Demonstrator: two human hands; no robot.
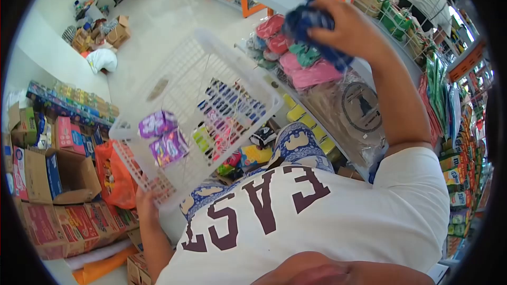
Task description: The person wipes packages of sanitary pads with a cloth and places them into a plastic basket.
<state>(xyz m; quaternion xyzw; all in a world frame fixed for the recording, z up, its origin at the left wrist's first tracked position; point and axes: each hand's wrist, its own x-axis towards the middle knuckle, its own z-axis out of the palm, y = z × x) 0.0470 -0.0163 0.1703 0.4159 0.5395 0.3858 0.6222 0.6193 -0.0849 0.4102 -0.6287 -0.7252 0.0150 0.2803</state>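
Note:
My right hand [343, 26] is raised over the shelf at the upper right, its fingers wrapped round a dark blue packaged item [311, 29]. Below it on the shelf lie pink packs [309, 71] and a green pack [303, 53]. At the lower left, my left hand [147, 203] holds the near left corner of a white plastic basket [269, 92], its fingers partly hidden. Two purple packets [169, 148] lie inside the basket, towards its left side.
Open cardboard boxes [74, 177] and an orange bag [113, 177] stand at the left. Hanging packets [457, 179] line the right. A person in white [430, 2] is at the upper right. Yellow items [301, 116] sit on a lower shelf.

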